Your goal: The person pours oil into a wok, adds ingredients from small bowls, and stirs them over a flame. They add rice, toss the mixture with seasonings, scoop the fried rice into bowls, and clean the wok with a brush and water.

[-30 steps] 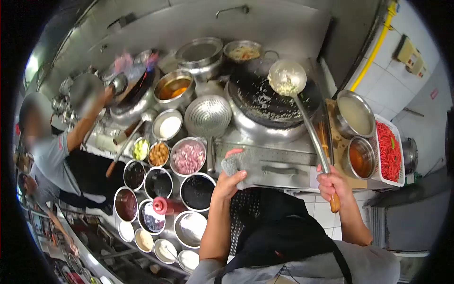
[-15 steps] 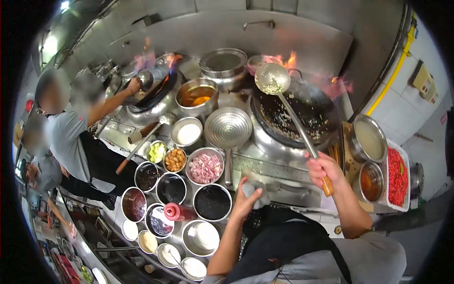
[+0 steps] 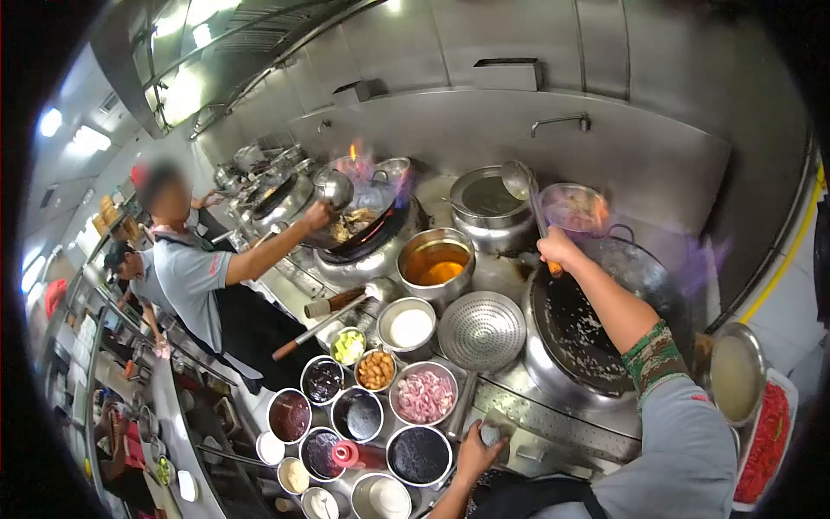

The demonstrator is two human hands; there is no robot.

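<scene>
My right hand (image 3: pixel 560 249) is closed on the handle of a steel ladle (image 3: pixel 519 183), whose bowl hangs near the pot with the dark strainer lid (image 3: pixel 489 197). Beneath my right forearm sits a black wok (image 3: pixel 571 320) with small pale bits in it and flames behind. My left hand (image 3: pixel 478 451) is low, beside the bowls, with a grey cloth (image 3: pixel 490 433) gripped between thumb and fingers. Near it are a bowl of black sauce (image 3: pixel 419 455), a bowl of sliced pink meat (image 3: pixel 423 394) and a perforated strainer (image 3: pixel 482 332).
Left, a co-worker (image 3: pixel 194 268) holds a ladle over another flaming wok (image 3: pixel 363 221). A pot of orange oil (image 3: pixel 437 262) stands between the woks. A red squeeze bottle (image 3: pixel 347 455) lies among the bowls. Red chillies (image 3: pixel 765 437) fill a tray at the right.
The view has swung up and right. My right hand has moved forward and left, carrying the ladle from over the wok to the strainer-topped pot. My left hand still holds the cloth.
</scene>
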